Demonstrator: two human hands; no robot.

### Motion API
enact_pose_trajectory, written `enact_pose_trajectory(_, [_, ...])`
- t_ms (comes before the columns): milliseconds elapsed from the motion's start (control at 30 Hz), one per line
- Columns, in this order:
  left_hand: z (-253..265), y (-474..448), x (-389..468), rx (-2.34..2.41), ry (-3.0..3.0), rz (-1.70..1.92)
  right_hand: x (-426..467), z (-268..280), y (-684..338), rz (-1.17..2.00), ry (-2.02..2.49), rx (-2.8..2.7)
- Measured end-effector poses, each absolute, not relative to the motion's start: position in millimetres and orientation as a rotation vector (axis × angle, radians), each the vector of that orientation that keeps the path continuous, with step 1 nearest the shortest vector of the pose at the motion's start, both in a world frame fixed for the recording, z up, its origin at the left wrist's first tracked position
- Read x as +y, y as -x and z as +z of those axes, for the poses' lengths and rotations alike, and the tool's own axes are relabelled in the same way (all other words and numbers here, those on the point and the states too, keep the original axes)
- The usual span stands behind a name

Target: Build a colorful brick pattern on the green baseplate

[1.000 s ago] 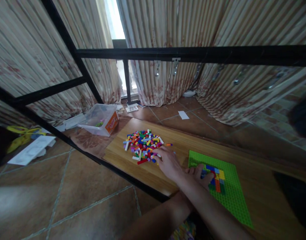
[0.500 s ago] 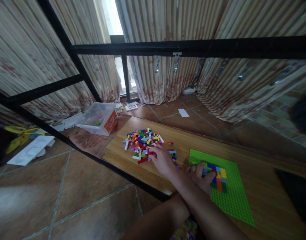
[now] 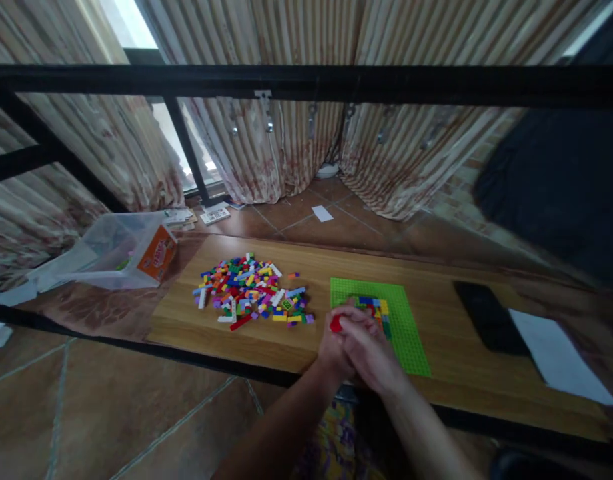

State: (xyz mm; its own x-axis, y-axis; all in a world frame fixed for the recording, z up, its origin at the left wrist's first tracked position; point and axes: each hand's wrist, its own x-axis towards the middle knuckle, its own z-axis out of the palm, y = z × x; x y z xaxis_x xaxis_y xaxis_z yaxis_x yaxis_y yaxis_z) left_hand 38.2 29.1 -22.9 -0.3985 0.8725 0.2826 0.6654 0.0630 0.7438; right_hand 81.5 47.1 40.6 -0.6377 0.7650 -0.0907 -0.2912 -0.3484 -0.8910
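Observation:
My right hand (image 3: 372, 345) is closed, pinching a small red toy brick (image 3: 336, 323) at its fingertips. Its exact shape is blurred. Tucked against it on the left is my left hand (image 3: 331, 352), whose fingers are mostly hidden behind the right hand. Both hands hover over the left front part of a green studded baseplate (image 3: 409, 333). A patch of joined blue, yellow, red and green bricks (image 3: 383, 310) sits on the plate, partly covered by the hands. Left of the hands, a heap of loose coloured bricks (image 3: 243, 287) is spread over the wooden tabletop (image 3: 186, 327).
A clear plastic box (image 3: 111, 247) with an orange label stands beyond the table's left end. On the right lie a black flat object (image 3: 486, 317) and a white sheet (image 3: 561, 357). A black metal bar (image 3: 306, 83) crosses above the table.
My right hand has come back from the brick heap with the red brick, so my arms no longer cross. My left hand has shifted toward the plate's left edge. The view has turned right.

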Motion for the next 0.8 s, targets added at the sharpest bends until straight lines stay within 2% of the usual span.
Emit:
enact_pose_trajectory(200, [-19,-16,28,2.097,-1.898,0.838,86,22,-152,1.621,1.167,-1.327])
enact_pose_trajectory(333, [-17,-19,31,2.13,-1.914,0.789,114,6,-169,1.321,1.348,-1.545])
enact_pose_trajectory(500, [-19,-18,31,2.148,-1.925,0.78,123,3,-158,0.99,1.275,-1.936])
enact_pose_trajectory(800, [-22,-18,32,2.164,-1.955,0.78,116,13,-138,0.642,1.502,-2.118])
